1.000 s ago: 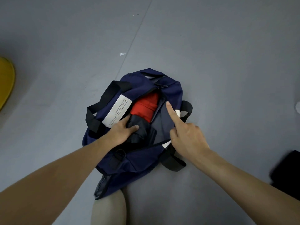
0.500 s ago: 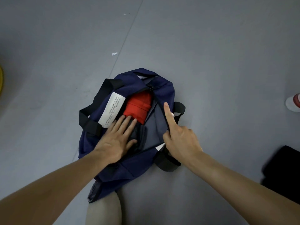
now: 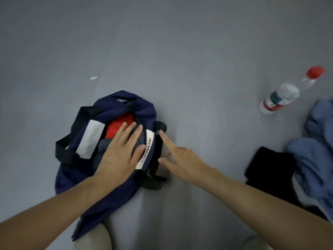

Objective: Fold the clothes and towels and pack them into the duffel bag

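Note:
A navy duffel bag [image 3: 115, 109] with black straps lies open on the grey floor at centre left. Inside it a folded red garment [image 3: 118, 126] shows, with a dark garment [image 3: 103, 148] beside it. My left hand [image 3: 120, 152] lies flat with straight fingers across the bag's opening, covering part of the dark garment. My right hand [image 3: 180, 159] hovers just right of the bag by its black strap [image 3: 158, 141], index finger extended, holding nothing. A folded black garment [image 3: 268, 166] and a crumpled light blue cloth [image 3: 315, 159] lie at the right.
A clear plastic bottle [image 3: 286, 92] with a red cap lies on the floor at the upper right. A small white scrap [image 3: 93, 78] sits on the floor beyond the bag. My knees show at the bottom edge.
My left hand slid forward and flattened over the bag's opening. My right hand came off the bag's edge and moved to the right. The view swung right, bringing the bottle and blue cloth in.

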### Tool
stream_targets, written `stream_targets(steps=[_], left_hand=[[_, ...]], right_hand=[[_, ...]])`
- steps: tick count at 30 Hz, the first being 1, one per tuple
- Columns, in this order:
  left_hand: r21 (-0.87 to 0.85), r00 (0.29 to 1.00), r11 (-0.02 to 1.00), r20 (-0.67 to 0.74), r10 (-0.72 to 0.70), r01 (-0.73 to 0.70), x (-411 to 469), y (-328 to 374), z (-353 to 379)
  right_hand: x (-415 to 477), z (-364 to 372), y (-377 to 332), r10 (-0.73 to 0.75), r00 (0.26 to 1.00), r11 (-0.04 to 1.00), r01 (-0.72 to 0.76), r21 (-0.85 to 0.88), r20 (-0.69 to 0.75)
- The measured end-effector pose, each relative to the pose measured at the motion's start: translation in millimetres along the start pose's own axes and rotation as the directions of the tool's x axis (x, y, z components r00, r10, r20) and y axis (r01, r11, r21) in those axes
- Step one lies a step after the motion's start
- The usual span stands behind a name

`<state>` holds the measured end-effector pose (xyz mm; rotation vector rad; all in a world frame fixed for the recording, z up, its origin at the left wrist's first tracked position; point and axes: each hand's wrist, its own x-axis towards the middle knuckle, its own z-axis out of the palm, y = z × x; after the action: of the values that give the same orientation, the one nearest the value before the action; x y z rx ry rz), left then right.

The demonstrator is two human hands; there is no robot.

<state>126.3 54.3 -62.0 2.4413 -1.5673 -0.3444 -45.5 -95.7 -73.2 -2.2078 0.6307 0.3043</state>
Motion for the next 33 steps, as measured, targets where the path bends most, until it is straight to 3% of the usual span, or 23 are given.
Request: stream_targets(steps=[5, 10, 12, 16, 19, 21, 24, 26, 28, 31, 33], left_hand=[[-0.074, 0.948, 0.965, 0.187, 0.259, -0.25, 44, 96, 3], [-0.12, 0.878, 0.935, 0.323, 0.354, -0.333, 67, 212, 84], [-0.119, 0.848, 0.927, 0.375, 0.374, -0.356, 70, 262, 123], [-0.165, 0.788, 0.949, 0.529, 0.315, -0.269, 60, 336, 189], [-0.125, 0.797, 0.965, 0.545, 0.261, -0.231, 47, 356, 210], [-0.152, 0.814, 0.965, 0.519, 0.26, -0.212, 45, 359, 211], [-0.192, 0.8, 0.96, 0.532, 0.277, -0.205, 47, 343, 196], [-0.209, 0.802, 0.972, 0.56, 0.208, -0.106, 50, 334, 176], [-0.278, 0.814, 0.954, 0.576, 0.071, 0.114, 55, 327, 152], [-0.457, 0.779, 0.75, 0.616, -0.121, 0.478, 58, 329, 96], [-0.532, 0.736, 0.596, 0.66, -0.153, 0.601, 53, 331, 50]], right_hand=[[-81, -48, 94, 0.115, 0.977, 0.983, -0.138, -0.119, -0.18], [-171, -29, 201, 0.226, 0.818, 0.941, -0.324, -0.098, -0.529], [-196, -13, 230, 0.357, 0.754, 0.9, -0.436, -0.014, -0.551], [-228, 26, 259, 0.489, 0.758, 0.85, -0.525, 0.042, -0.432], [-236, 41, 270, 0.474, 0.707, 0.858, -0.506, 0.093, -0.525], [-240, 36, 274, 0.493, 0.658, 0.863, -0.454, 0.222, -0.57], [-243, 21, 270, 0.488, 0.656, 0.871, -0.318, 0.375, -0.576], [-249, 5, 264, 0.464, 0.648, 0.876, -0.236, 0.42, -0.603], [-252, -20, 252, 0.423, 0.662, 0.883, -0.147, 0.446, -0.619], [-255, -74, 216, 0.293, 0.721, 0.903, 0.008, 0.43, -0.628], [-260, -112, 182, 0.2, 0.766, 0.907, 0.091, 0.412, -0.611]])
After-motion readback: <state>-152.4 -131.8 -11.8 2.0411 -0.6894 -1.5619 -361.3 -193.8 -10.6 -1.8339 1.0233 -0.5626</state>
